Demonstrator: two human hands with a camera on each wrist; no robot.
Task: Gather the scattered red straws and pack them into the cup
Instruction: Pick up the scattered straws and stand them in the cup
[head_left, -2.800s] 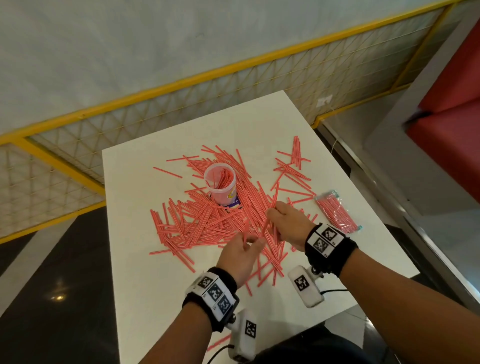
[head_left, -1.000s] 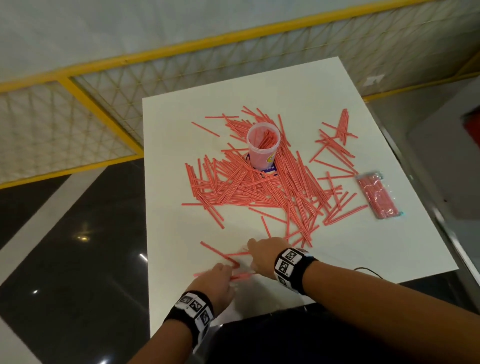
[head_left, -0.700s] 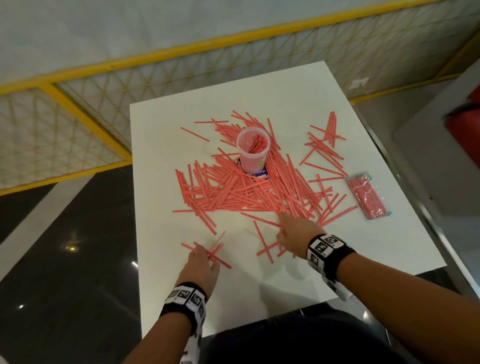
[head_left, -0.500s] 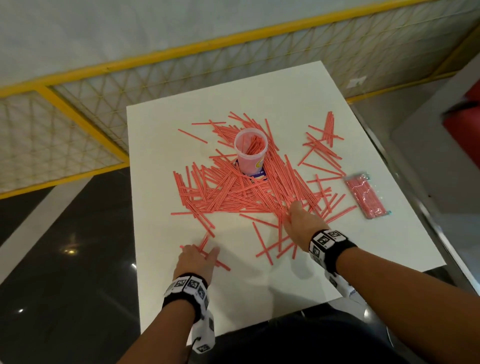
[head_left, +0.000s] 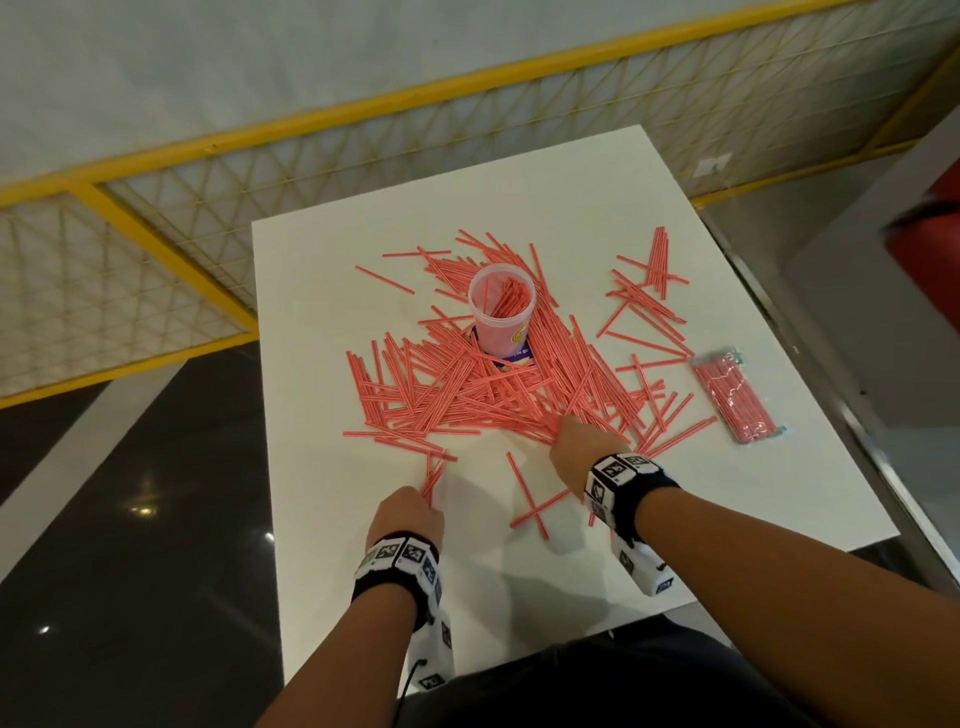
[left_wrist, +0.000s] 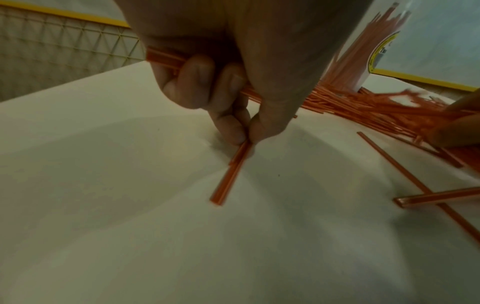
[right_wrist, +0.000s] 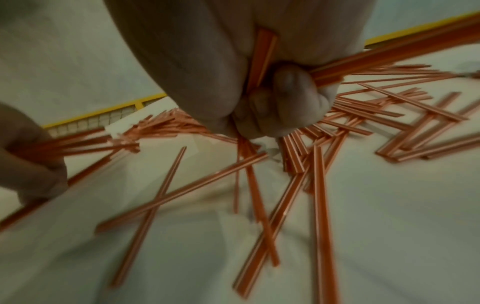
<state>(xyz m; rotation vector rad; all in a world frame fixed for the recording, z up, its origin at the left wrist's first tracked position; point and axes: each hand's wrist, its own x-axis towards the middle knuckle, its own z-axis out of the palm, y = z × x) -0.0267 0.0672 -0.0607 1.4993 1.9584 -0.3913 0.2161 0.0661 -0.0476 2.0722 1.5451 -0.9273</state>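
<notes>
— Fingers (left_wrist: 228, 125) of the left hand (head_left: 410, 514) pinch a few red straws (left_wrist: 228, 176); the right hand (head_left: 582, 452) is curled round some too.
— And the cup (head_left: 501, 312)?
— Upright mid-table (head_left: 332, 519) — loose straws heaped around it.

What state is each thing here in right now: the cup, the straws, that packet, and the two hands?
cup: upright, open-topped, some straws inside.
loose straws: scattered in a heap around the cup on the table.
packet of straws: lying flat, apart from the heap.
left hand: holds a few straws, pinching more off the table.
right hand: grips straws at the heap's near edge.
</notes>
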